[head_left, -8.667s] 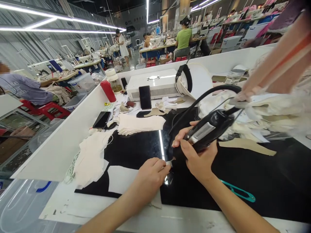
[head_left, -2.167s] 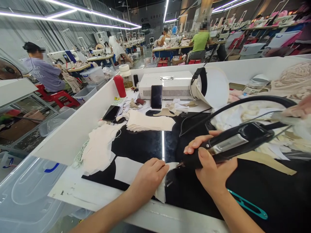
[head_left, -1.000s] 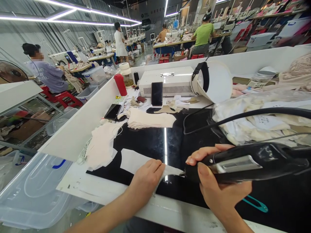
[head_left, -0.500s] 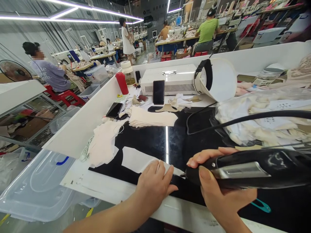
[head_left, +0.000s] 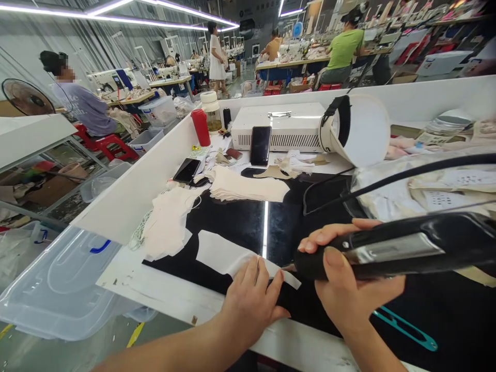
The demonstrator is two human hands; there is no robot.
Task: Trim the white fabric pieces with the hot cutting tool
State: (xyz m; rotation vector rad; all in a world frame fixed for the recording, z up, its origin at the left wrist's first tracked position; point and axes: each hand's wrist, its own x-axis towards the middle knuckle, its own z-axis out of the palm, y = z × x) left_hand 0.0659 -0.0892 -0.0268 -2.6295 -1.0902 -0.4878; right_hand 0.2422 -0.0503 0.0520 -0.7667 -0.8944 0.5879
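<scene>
My left hand [head_left: 251, 297] lies on a white fabric piece [head_left: 219, 253], fingers stretched out and pressing it to the black work surface [head_left: 248, 222]. The piece's narrow end [head_left: 291, 279] sticks out to the right of my fingers. My right hand [head_left: 344, 281] is wrapped around a thick black corded power tool [head_left: 391, 250] with a silver panel on its side. Its thin metal tip [head_left: 289, 267] is at the upper edge of that narrow end; whether it touches, I cannot tell. A teal slotted tool [head_left: 406, 328] lies beyond my right wrist.
Behind the fabric are stacked cream pieces [head_left: 250, 186] and a pale pile [head_left: 165, 222]. Two phones, one being an upright phone [head_left: 260, 145], stand near a white vented box [head_left: 279, 126]. A plastic bag of pieces [head_left: 426, 188] sits right, under a black cord [head_left: 418, 173]. Co-workers are farther off.
The tool's tip has shifted from the fabric's narrow right end to its upper edge, and the tool's body is raised slightly. More of the teal tool shows. My left hand still presses the fabric.
</scene>
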